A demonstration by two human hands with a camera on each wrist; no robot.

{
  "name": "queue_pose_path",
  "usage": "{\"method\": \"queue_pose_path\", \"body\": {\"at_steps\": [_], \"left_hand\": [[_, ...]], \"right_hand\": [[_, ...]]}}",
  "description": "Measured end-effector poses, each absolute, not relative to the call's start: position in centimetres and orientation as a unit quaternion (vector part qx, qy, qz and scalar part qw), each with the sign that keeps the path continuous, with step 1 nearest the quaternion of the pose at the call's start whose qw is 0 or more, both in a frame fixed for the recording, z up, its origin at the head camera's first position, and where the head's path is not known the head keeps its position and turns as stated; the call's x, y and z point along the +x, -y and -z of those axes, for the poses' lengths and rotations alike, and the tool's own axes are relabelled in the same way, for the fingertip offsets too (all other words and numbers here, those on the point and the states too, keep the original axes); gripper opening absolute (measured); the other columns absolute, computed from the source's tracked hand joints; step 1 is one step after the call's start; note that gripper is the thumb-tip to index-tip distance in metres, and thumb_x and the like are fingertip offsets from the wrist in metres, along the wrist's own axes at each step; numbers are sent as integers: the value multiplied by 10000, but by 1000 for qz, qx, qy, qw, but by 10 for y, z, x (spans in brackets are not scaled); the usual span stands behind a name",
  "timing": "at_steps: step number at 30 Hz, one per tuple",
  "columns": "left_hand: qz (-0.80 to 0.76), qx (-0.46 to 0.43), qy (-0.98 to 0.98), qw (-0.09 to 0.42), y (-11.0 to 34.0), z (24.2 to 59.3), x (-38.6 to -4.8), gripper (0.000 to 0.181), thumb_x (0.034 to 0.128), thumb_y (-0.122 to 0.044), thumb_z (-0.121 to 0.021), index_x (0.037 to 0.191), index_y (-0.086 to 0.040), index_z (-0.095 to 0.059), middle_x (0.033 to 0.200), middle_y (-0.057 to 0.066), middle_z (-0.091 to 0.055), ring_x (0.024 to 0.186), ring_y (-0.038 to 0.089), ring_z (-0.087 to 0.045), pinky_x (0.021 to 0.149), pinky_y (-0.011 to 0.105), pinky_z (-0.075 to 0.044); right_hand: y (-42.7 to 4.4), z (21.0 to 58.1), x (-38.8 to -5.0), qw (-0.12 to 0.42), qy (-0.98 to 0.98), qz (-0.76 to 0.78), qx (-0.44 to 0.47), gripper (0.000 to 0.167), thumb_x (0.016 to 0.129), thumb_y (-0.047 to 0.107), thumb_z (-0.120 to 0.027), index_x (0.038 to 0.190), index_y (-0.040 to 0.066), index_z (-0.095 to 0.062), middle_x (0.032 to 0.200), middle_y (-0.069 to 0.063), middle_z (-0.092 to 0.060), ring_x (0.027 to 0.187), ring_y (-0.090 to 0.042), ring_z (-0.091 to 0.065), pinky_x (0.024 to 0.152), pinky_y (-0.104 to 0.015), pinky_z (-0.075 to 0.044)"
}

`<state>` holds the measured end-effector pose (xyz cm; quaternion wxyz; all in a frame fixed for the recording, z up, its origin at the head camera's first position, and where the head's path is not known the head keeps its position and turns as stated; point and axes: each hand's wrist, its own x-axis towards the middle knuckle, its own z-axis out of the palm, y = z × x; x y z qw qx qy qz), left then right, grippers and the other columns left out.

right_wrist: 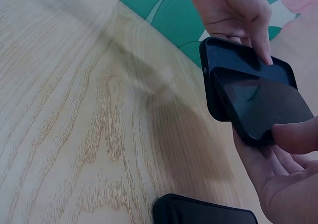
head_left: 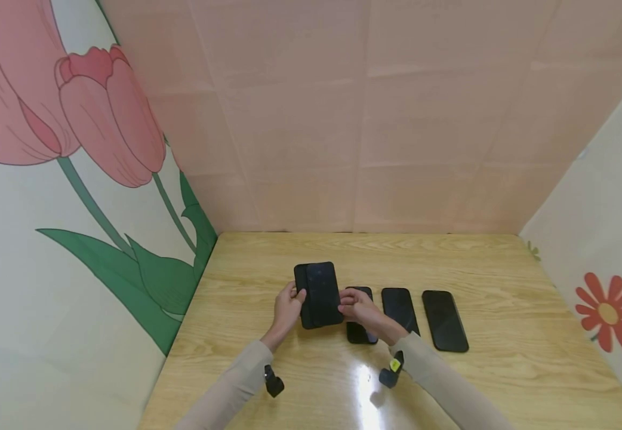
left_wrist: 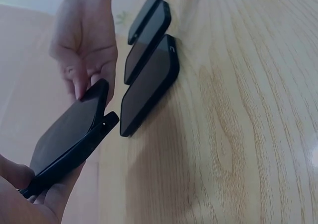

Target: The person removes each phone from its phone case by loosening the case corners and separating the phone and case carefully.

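Observation:
Above the table, my left hand (head_left: 288,309) grips a black phone case (right_wrist: 231,57) by its left side, thumb on top. My right hand (head_left: 363,312) pinches the right edge of a dark phone (right_wrist: 263,99), thumb over its glass and fingers underneath. The phone lies overlapping the case, shifted toward the right hand, so a strip of the case's inside shows. In the left wrist view the phone (left_wrist: 69,122) sits at an angle to the case (left_wrist: 84,147), with a narrow gap at the near end.
On the wooden table (head_left: 257,263) three more dark phones lie in a row to the right: a near one (head_left: 362,333) partly under the right hand, a middle one (head_left: 398,303) and a far right one (head_left: 445,322). Printed cloth walls enclose the table.

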<state>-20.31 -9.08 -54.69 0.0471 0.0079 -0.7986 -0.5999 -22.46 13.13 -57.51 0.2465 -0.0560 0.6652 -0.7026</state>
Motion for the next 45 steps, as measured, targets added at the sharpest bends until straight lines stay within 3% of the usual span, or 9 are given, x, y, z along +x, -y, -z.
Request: {"method": "queue_pose_path", "body": {"at_steps": [25,33,45], "left_hand": [[604,16,796,26,90,556,-207,264,991,-42,-545,1214,89,-600,1052,252,-690,929,340,-678,785,436,-556],[607,31,794,5,95,560,-206,334,1012,-76,-528,1287,113,-548,1128,287,-660,1000,375,-666,840,459,-549],[601,33,799,0,96,561,-205,349,1013,-77,-521,1302,117,-541,1126,263,-668,1011,350,-664,860,459,-540]], "right_hand": [[-138,580,-226,244,-673,697,-45,342,977,-36,-506,1299,-123,-429,1040,-114,-591,896,-161,-606,871,-414,-523],[-145,578,-230,240,-675,697,-34,335,974,-39,-498,1293,-122,-442,1063,-140,-632,924,-182,-620,888,-414,-523],[-152,573,-235,231,-665,707,-70,402,987,-23,-469,1347,-184,-392,1020,-69,-663,919,-136,-616,892,-362,-512]]}}
